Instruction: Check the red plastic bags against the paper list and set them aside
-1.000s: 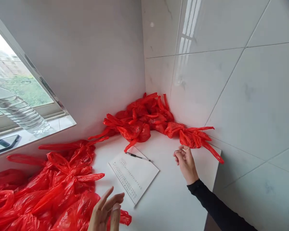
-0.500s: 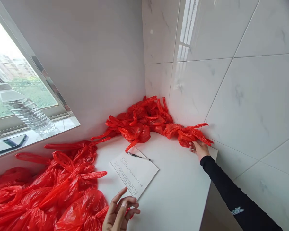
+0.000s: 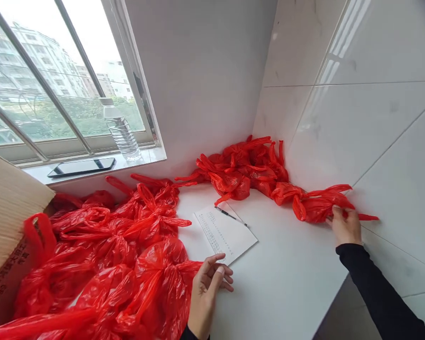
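At the far right of the white table, my right hand (image 3: pixel 346 225) has its fingers closed round the knotted end of a red plastic bag (image 3: pixel 315 208). The bag is tied, and its loose handles point toward the tiled wall. My left hand (image 3: pixel 210 283) is over the near part of the table, palm turned inward, fingers loosely bent and apart. Just left of it lies a large tied red bag (image 3: pixel 166 269), one handle of which runs behind my left hand. A sheet of paper (image 3: pixel 223 236) with written rows lies beyond my left hand, a black pen (image 3: pixel 231 216) across its top.
More tied red bags (image 3: pixel 237 165) are heaped in the corner, others (image 3: pixel 109 231) along the left. A cardboard box (image 3: pixel 14 222) stands at far left. On the windowsill are a water bottle (image 3: pixel 122 134) and a dark phone (image 3: pixel 81 167). The table edge (image 3: pixel 331 304) drops off at right.
The view has swung left, bringing the cardboard box and more window into sight. My right hand has gone from beside the end bag to gripping it. My left hand stays loosely open.
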Motion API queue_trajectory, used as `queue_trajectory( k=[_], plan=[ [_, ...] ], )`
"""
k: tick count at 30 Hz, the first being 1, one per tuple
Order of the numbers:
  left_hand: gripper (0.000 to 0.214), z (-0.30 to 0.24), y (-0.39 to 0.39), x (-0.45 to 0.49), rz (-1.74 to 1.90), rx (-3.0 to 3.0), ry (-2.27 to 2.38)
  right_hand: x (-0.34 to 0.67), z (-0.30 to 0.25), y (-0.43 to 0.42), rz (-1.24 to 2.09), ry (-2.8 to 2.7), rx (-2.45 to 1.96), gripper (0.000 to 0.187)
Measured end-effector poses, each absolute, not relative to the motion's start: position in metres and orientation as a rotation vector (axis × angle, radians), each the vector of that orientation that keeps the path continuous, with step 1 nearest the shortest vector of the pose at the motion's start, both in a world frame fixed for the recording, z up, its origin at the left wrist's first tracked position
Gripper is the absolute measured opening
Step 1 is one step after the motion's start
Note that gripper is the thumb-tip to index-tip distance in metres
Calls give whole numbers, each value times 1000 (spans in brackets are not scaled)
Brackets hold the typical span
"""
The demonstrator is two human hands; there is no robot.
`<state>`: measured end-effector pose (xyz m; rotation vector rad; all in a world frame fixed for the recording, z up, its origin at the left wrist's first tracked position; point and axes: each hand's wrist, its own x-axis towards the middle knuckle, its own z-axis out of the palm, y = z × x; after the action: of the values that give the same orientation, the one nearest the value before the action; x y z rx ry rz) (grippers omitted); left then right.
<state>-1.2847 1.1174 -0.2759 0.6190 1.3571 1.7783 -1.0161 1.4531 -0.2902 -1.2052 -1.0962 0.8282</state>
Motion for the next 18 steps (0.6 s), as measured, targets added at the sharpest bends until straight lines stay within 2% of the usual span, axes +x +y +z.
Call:
queue_trajectory(
  k=[5, 7, 11, 15, 18],
  plan=[
    [40, -279, 1115, -1282, 1777, 617, 1325, -1039, -234, 1388, 657, -1112, -983, 28],
    [41, -282, 1115, -1282, 1784, 602, 1278, -1060, -213, 1356, 674, -1182, -831, 29],
    [45, -281, 1114, -1285, 1817, 476, 1117, -1114, -196, 1306, 1114, -1226, -648, 33],
    [61, -273, 1110, -1289, 1888, 260, 823, -1169, -206, 1272, 1633, -1513, -457, 23],
    [55, -267, 1103, -1292, 1960, 132, 789, -1203, -214, 1256, 1867, -1646, -320, 27]
  ],
)
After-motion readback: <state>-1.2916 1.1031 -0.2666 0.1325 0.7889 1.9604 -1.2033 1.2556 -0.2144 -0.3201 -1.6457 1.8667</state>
